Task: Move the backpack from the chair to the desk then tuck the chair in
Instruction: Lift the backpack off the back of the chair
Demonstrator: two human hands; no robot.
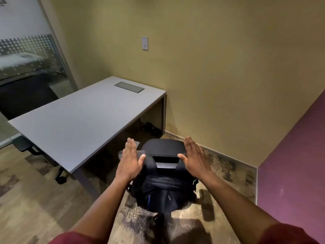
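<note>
A black backpack [162,192] sits upright on the seat of a black office chair [164,147], whose backrest faces the yellow wall. The chair stands just right of the grey desk [75,124], pulled out from under it. My left hand [130,162] hovers flat and open over the backpack's upper left side, thumb near its top. On the upper right side my right hand [195,157] is spread open too, thumb beside the top strap. Neither hand grips anything.
A flush cable hatch [129,87] is set into the desk's far end. A second dark chair [23,144] stands at the desk's left side. Yellow wall lies ahead, a purple wall [295,164] to the right, glass partition to the far left.
</note>
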